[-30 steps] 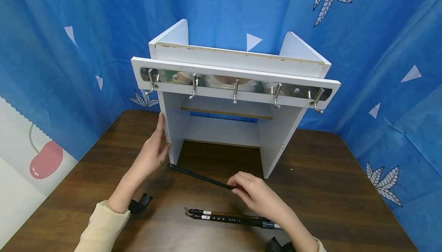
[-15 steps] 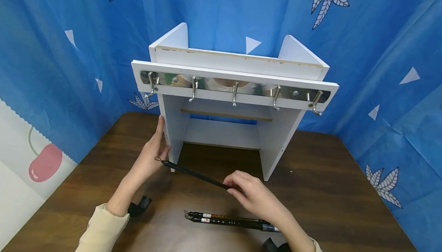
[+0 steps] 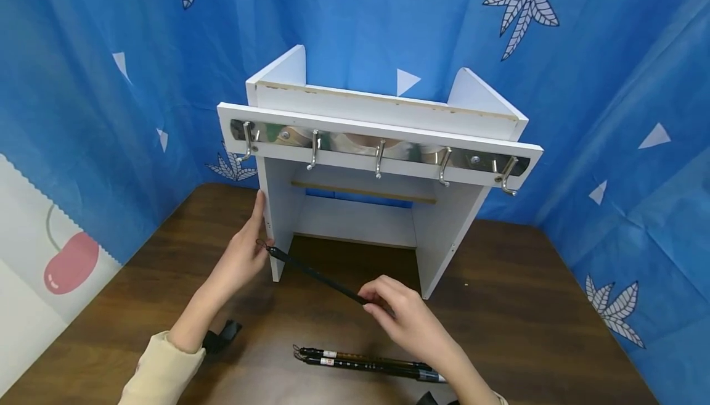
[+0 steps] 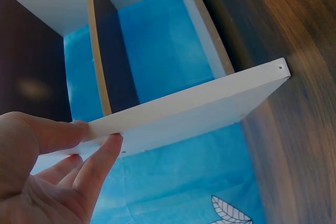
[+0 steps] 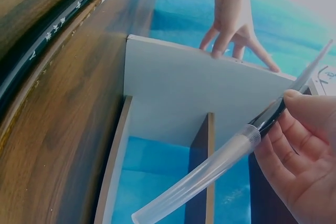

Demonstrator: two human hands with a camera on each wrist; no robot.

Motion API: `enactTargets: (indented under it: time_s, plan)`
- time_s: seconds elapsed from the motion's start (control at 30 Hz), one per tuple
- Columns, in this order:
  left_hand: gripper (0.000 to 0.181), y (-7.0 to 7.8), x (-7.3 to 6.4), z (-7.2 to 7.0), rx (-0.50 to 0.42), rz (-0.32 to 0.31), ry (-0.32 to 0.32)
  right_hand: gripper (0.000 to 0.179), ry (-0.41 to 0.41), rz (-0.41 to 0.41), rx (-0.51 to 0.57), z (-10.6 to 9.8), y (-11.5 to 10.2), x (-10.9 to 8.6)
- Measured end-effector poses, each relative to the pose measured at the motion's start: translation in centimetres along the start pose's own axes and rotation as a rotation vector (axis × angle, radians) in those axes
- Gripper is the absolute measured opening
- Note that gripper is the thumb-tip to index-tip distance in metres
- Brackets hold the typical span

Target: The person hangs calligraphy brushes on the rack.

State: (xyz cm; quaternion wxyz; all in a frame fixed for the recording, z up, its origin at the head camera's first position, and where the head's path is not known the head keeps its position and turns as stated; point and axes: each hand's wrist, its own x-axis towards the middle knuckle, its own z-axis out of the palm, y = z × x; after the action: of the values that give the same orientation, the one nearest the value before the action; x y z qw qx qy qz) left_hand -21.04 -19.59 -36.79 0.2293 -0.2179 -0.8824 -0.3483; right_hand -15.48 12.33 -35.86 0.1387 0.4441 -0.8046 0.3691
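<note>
A white wooden shelf unit (image 3: 355,223) stands on the table with a hook rail (image 3: 355,147) across its front. My left hand (image 3: 240,260) grips the front edge of the left side panel (image 4: 194,100), thumb on the inner face and fingers on the outer. My right hand (image 3: 400,314) pinches a black calligraphy brush (image 3: 322,277) near its capped end. The brush slants up to the left, its hanging loop overlapping my left hand in the head view. A clear plastic cap (image 5: 199,177) sticks out from my right hand's grip, covering the brush's tip.
Two more brushes (image 3: 363,365) lie side by side on the brown table (image 3: 532,331), in front of the shelf unit. Several metal hooks (image 3: 379,159) jut from the rail. A blue curtain (image 3: 355,10) hangs behind, and a white cloth with a cherry print (image 3: 72,263) hangs at left.
The brush's loop end has risen and moved slightly left toward my left hand, steepening its slant. My left hand stays on the panel. The head view has tilted up slightly.
</note>
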Motion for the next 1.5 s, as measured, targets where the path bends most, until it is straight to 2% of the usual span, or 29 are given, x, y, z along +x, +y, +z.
enactTargets:
  time_s: [0.2, 0.8, 1.23, 1.5]
  plan:
    - [0.106, 0.06, -0.16, 0.04, 0.021, 0.013, -0.001, 0.027, 0.052, 0.005, 0.008, 0.19, -0.19, -0.16]
    - [0.106, -0.12, 0.32, -0.01, 0.037, 0.040, 0.027, 0.028, 0.090, 0.004, 0.032, 0.19, -0.25, 0.23]
    - [0.105, -0.06, 0.72, -0.14, 0.033, 0.021, 0.008, 0.030, 0.222, 0.041, 0.046, 0.33, -0.30, 0.53]
    - [0.105, -0.23, 0.46, -0.04, 0.045, 0.043, 0.022, 0.029, 0.253, 0.049, 0.057, 0.55, -0.48, 0.44]
